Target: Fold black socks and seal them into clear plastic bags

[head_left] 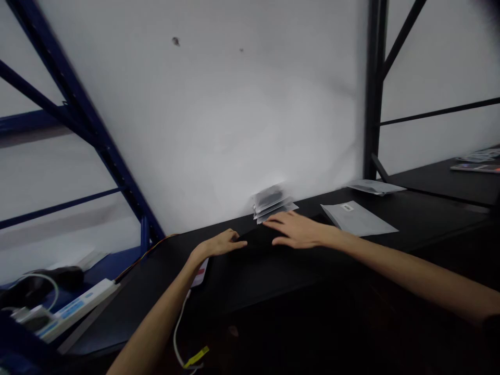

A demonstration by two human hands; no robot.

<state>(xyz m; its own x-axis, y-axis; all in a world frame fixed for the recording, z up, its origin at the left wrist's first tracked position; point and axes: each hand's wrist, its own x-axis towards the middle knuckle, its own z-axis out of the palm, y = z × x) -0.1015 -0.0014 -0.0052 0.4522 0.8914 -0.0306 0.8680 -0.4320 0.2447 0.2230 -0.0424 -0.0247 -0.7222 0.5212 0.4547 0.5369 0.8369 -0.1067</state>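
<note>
My left hand (221, 244) is low over the black tabletop (234, 281), its thumb stretched to the right and its fingers bent but apart from the thumb. To its right, my right hand (297, 229) reaches in with the fingers spread, palm down. A faint darker black shape (255, 238) lies between the hands; what it is I cannot make out against the black surface. Just beyond the right fingertips, a stack of pale flat packets (271, 200) rests by the wall. Under my left wrist a phone (200, 273) is partly hidden.
Two pale flat packets, one labelled (359, 219) and one behind it (375, 186), lie to the right. A white cable (177, 333) with a yellow tag hangs at the front edge. A power strip (78, 307) lies left, beside a blue frame post (105, 151). A black post (373, 104) stands right.
</note>
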